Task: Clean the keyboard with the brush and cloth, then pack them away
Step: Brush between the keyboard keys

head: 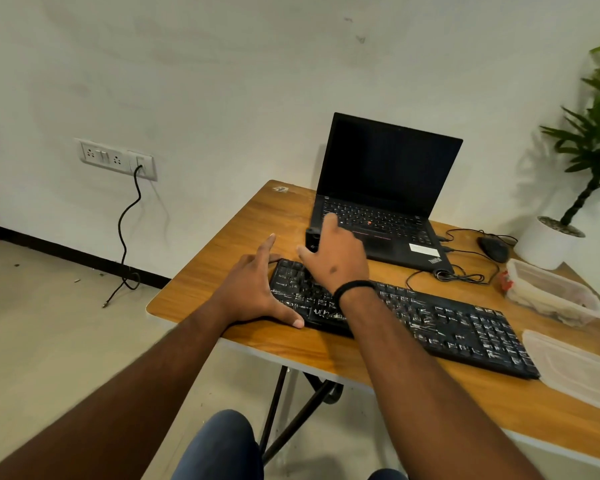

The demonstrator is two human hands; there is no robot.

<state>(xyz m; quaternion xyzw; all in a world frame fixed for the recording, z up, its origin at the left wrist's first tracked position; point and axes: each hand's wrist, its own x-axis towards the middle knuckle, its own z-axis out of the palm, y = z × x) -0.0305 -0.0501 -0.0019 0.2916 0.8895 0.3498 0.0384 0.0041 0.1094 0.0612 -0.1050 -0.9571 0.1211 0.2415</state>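
Black plastic makes up most of what lies here: one full-size black keyboard (406,317) streaked with white marks, one open black laptop (381,195) with a dark screen, one black wired mouse (493,248) and one small black brush-like tool (311,239).

The keyboard lies slantwise across the near part of the wood-grain bench (222,244), its left end toward the middle and its right end toward the near right. The left hand (257,289) is spread open, thumb resting at the keyboard's near left corner and fingers reaching over its far left edge. The right hand (336,254), with a black band at the wrist, hangs over the keyboard's left part with fingers curled round the small black tool, which stands up just left of the laptop's near corner; how firm the grip is cannot be told.

There are two clear plastic pieces on the right: one container (555,296) holding something pale, possibly a cloth, and one flat lid (575,368) near the keyboard's right end. A thin black cable (454,275) coils between the laptop and the keyboard.

The bench stands on black folding legs against a white wall (222,64), over a pale floor (49,323). One white socket panel (116,159) on the wall has a black cord hanging to the floor. One green plant in a white pot (548,242) stands at the far right.
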